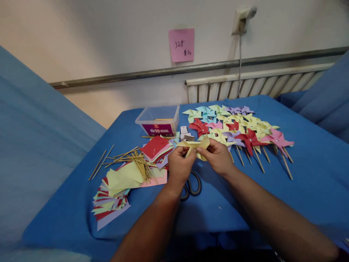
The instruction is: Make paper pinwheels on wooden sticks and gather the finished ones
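Both my hands hold one yellow paper pinwheel (203, 147) above the middle of the blue table, its blades curled inward. My left hand (181, 163) pinches its left side, fingers closed on the paper. On the other side, my right hand (218, 156) grips it, the thumb pressed near the centre. Whether a pin is in the paper I cannot tell. Black-handled scissors (195, 183) lie just below my hands, their blades hidden. Behind the pinwheel stand small white boxes (184, 131).
Finished pinwheels on sticks (251, 140) cover the right back. To the left lie wooden sticks (139, 162), stacked square papers (155, 147) and a fan of cut papers (111, 203). A clear plastic box (158, 112) stands behind. A radiator (256, 83) lines the wall.
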A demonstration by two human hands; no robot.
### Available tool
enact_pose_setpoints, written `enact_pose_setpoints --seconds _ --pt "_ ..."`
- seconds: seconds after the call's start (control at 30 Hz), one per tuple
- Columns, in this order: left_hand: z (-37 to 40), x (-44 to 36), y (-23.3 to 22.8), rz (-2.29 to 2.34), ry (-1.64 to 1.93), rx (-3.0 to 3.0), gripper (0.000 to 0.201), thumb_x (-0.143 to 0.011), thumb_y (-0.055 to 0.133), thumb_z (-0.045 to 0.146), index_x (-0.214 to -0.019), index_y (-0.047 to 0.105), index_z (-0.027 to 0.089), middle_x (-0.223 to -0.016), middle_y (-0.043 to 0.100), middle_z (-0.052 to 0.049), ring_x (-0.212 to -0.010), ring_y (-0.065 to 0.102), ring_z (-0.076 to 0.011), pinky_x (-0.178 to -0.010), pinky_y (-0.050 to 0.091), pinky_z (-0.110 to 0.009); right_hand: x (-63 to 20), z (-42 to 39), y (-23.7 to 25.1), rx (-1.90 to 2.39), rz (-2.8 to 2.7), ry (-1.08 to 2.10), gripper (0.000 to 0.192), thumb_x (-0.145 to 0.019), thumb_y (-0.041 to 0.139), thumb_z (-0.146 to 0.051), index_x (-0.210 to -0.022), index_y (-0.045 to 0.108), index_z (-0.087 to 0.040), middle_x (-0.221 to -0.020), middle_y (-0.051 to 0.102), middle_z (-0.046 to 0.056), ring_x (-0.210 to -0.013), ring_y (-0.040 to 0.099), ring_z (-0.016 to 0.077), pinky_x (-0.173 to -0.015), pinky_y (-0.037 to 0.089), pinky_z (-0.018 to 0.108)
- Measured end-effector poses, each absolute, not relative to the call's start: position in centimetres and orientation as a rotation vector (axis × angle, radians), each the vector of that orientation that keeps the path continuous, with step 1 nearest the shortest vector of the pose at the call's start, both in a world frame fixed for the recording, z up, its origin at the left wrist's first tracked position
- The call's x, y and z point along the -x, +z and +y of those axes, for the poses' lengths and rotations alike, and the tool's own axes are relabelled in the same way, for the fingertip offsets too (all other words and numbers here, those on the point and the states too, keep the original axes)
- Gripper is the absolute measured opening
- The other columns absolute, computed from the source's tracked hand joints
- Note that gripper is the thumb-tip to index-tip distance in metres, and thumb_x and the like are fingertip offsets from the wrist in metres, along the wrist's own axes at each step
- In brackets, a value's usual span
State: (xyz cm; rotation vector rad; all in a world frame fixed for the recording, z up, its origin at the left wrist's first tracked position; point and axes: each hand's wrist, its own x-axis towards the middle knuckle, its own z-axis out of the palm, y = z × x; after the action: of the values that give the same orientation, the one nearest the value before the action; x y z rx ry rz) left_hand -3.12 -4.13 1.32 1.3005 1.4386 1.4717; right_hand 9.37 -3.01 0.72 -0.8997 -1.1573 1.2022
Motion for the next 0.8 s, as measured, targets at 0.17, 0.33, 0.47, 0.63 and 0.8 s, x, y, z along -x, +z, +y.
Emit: enact_pose_setpoints --seconds 0.17,0.33,0.47,0.63,0.8 --pt "-4.2 3.1 1.3 1.444 1.48 -1.278 0.019 -0.065 0.073 0.032 -0.07 0.067 0.015 -0.067 0.067 -0.002 -0.061 0.059 -0.013 -0.056 0.044 -0.022 -9.4 -2.9 0.8 0.902 -1.14 1.218 0.032 -0.065 0.077 -0.047 -0.083 0.065 -0.023 -0.077 0.07 0.0 -0.069 0.064 0.0182 -0.063 0.052 0.032" --pt "-4.2 3.1 1.5 1.427 1.45 -1.314 0.019 -0.067 0.072 0.031 -0.075 0.071 0.014 -0.071 0.071 -0.003 -0.064 0.063 -0.015 -0.06 0.047 -0.024 -9.9 -2.8 1.0 0.902 -1.208 1.243 0.031 -0.067 0.076 -0.046 -0.085 0.067 -0.023 -0.079 0.071 0.001 -0.072 0.065 0.0189 -0.068 0.053 0.034" --pt "-4.3 3.0 1.6 1.411 1.429 -1.337 0.017 -0.068 0.07 0.029 -0.078 0.072 0.014 -0.074 0.072 -0.004 -0.065 0.065 -0.016 -0.06 0.047 -0.024 -10.2 -2.6 1.0 0.888 -1.22 1.246 0.029 -0.067 0.077 -0.044 -0.084 0.067 -0.023 -0.078 0.071 0.0 -0.07 0.065 0.0177 -0.067 0.053 0.033" --pt "-4.4 2.9 1.6 1.37 1.461 -1.318 0.018 -0.069 0.071 0.029 -0.079 0.069 0.013 -0.075 0.072 -0.004 -0.065 0.064 -0.0151 -0.06 0.047 -0.024 -10.4 -2.7 1.2 0.88 -1.231 1.267 0.028 -0.067 0.077 -0.043 -0.083 0.066 -0.022 -0.075 0.07 -0.001 -0.066 0.063 0.016 -0.064 0.052 0.031" --pt "-4.5 2.9 1.8 1.355 1.463 -1.313 0.016 -0.069 0.071 0.027 -0.078 0.068 0.014 -0.073 0.07 -0.003 -0.063 0.062 -0.0134 -0.059 0.046 -0.023 -10.5 -2.7 1.6 0.868 -1.216 1.279 0.03 -0.064 0.079 -0.043 -0.08 0.066 -0.021 -0.071 0.067 -0.002 -0.062 0.06 0.0144 -0.059 0.049 0.028"
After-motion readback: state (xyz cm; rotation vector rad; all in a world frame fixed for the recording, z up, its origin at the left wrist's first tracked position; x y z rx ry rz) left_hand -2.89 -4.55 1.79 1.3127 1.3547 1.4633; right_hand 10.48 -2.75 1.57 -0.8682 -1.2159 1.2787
